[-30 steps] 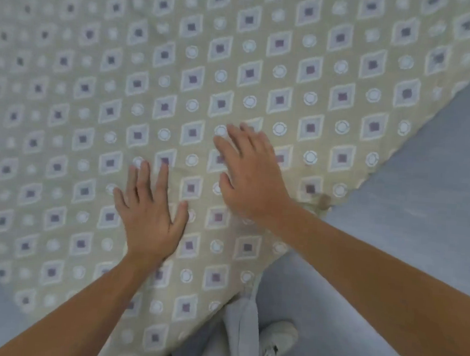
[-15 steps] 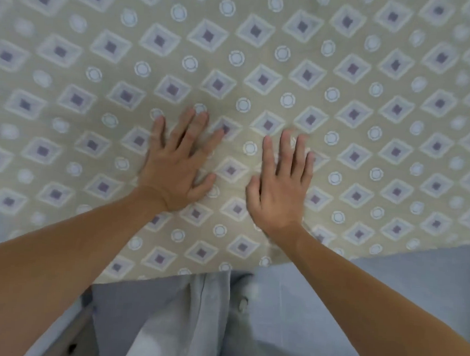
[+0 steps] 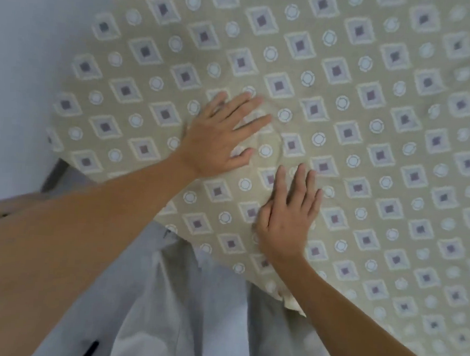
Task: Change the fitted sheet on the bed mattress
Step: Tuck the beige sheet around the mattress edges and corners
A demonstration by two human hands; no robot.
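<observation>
Two flat hands, left hand (image 3: 217, 140) and right hand (image 3: 286, 217), press one sheet (image 3: 370, 131).

Left hand (image 3: 217, 140) and right hand (image 3: 286, 217) lie flat, apparently apart, on the sheet (image 3: 370, 131).

Both bare forearms reach forward from the bottom of the view, the left one crossing from the lower left, the right one from the lower right. The left hand (image 3: 217, 140) lies palm down with fingers (image 3: 250, 102) straight and spread (thumb angled toward the other hand). The right hand (image 3: 286, 217) lies flat too, nearer the body, fingers (image 3: 300, 179) straight and slightly fanned.
</observation>
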